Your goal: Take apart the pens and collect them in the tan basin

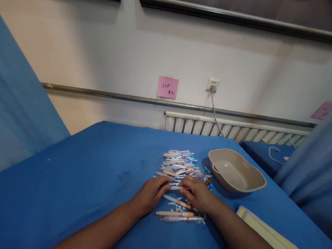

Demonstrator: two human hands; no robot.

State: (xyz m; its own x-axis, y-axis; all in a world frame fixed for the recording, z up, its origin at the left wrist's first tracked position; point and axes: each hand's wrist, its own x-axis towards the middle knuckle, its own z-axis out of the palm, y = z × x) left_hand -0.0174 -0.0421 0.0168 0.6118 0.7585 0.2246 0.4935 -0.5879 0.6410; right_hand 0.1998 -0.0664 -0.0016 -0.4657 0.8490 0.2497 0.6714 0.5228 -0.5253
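Between my two hands lies a pale pen barrel (175, 187), held level just above the cloth. My left hand (148, 194) pinches its left end with thumb and fingers. The fingers of my right hand (199, 194) close on the right end; what else they cover is hidden. Beyond my hands spreads a pile of pens and pen parts (178, 162), in white, peach and blue. Closer to me, a peach pen (176, 213) and a greyish clear pen (181, 219) lie side by side. Small white pieces (177, 208) are scattered near them.
A beige basin (240, 169) stands right of the pile, beside small brown and blue parts (208, 182). A yellow packet (264, 228) lies at front right. Blue cloth (85, 180) covers the table. Curtains hang at both sides; a radiator (197, 126) is behind.
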